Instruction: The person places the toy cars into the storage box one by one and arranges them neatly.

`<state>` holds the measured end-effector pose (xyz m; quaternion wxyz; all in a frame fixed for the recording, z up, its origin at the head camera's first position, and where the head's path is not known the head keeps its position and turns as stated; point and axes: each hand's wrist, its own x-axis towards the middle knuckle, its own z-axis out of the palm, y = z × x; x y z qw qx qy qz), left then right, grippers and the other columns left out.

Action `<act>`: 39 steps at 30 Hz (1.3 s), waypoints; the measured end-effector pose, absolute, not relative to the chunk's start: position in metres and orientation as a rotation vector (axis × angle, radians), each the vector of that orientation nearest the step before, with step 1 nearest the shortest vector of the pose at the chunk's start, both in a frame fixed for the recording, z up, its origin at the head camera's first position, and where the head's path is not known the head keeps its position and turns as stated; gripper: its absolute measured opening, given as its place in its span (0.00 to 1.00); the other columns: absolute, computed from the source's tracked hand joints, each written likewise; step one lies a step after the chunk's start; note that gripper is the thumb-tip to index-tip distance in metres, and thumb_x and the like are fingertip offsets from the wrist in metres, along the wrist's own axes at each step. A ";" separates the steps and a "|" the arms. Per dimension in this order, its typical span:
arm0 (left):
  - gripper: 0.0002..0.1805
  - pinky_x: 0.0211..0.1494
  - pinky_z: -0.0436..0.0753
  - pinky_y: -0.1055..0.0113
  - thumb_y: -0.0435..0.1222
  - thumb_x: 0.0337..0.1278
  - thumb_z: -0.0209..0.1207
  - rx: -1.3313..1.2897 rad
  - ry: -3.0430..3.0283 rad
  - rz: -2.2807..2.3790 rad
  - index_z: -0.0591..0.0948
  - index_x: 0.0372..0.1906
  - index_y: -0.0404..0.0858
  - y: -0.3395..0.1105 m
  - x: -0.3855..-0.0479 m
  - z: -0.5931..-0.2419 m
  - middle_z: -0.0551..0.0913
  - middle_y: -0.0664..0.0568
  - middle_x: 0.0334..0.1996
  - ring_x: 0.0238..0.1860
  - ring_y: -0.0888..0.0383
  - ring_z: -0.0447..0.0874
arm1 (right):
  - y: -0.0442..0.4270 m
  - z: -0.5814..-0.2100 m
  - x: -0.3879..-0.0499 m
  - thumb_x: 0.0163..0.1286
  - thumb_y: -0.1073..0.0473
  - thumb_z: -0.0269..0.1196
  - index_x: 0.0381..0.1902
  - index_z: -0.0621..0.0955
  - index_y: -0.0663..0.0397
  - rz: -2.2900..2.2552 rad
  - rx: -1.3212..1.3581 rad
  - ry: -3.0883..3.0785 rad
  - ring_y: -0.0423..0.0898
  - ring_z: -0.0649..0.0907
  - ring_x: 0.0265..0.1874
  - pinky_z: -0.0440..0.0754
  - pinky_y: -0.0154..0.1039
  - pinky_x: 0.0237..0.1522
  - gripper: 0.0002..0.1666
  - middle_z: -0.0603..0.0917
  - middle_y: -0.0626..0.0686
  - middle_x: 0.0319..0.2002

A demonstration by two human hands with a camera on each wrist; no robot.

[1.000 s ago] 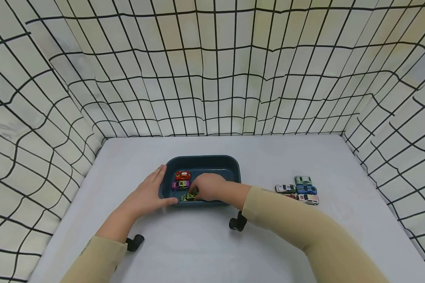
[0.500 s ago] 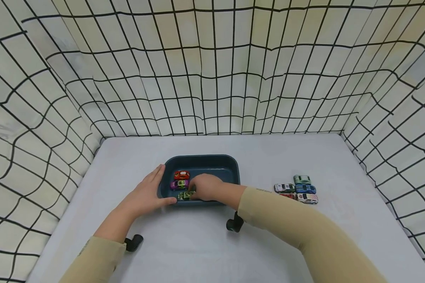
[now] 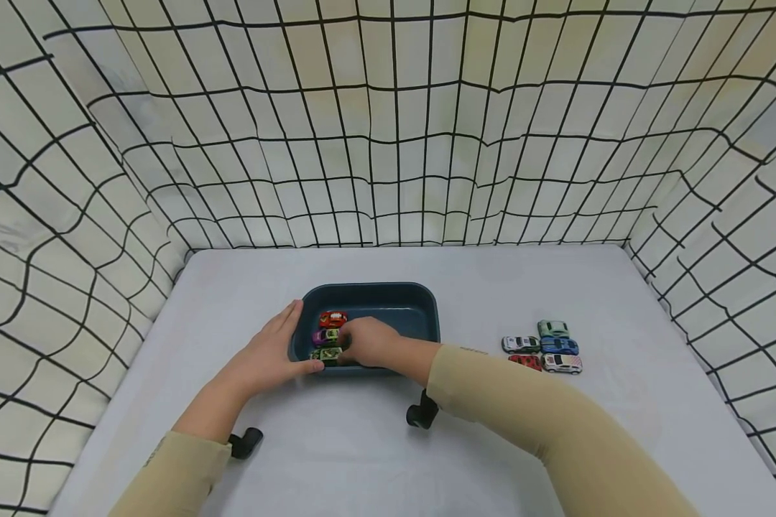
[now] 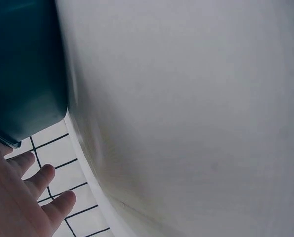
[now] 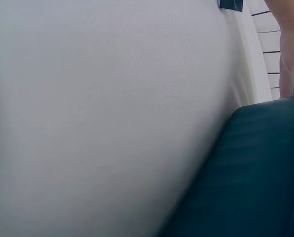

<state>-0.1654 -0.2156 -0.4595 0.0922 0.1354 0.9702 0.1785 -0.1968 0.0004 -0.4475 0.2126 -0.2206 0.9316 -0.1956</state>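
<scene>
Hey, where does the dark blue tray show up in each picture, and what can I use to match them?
Head: dark blue tray, just below centre.
Left wrist: dark blue tray, top left corner, cut off.
Right wrist: dark blue tray, lower right, cut off.
Shared landmark: the black-lined white backdrop.

The tray [image 3: 406,317], dark teal and round-cornered, stood flat, the left hand [image 3: 265,359] against its left end. Inside, on the left, a green car [image 3: 326,355] sat upright near the front wall, its right end in the right hand's [image 3: 371,341] fingers. Behind it sat a purple car [image 3: 324,337], then a red car [image 3: 333,319].
</scene>
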 end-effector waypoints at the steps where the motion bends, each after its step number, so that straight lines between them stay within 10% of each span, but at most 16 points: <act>1: 0.69 0.72 0.56 0.36 0.69 0.47 0.63 0.403 2.882 0.531 0.38 0.80 0.38 -0.216 -0.165 -0.459 0.43 0.40 0.79 0.77 0.36 0.45 | 0.000 -0.448 -0.197 0.64 0.47 0.70 0.49 0.86 0.41 -0.560 -0.609 2.584 0.38 0.80 0.40 0.81 0.38 0.48 0.16 0.86 0.42 0.45; 15: 0.69 0.71 0.57 0.35 0.70 0.46 0.63 0.398 2.878 0.548 0.38 0.80 0.39 -0.220 -0.164 -0.460 0.43 0.41 0.79 0.76 0.36 0.45 | 0.014 -0.440 -0.204 0.65 0.52 0.70 0.48 0.85 0.45 -0.793 -0.569 2.498 0.39 0.81 0.21 0.77 0.32 0.26 0.14 0.85 0.45 0.27; 39: 0.73 0.73 0.56 0.38 0.73 0.40 0.63 0.391 2.866 0.482 0.39 0.80 0.37 -0.214 -0.168 -0.452 0.41 0.41 0.80 0.77 0.38 0.44 | 0.116 -0.385 -0.231 0.67 0.50 0.69 0.62 0.81 0.47 -1.047 -0.539 2.508 0.48 0.86 0.34 0.85 0.44 0.38 0.26 0.85 0.47 0.37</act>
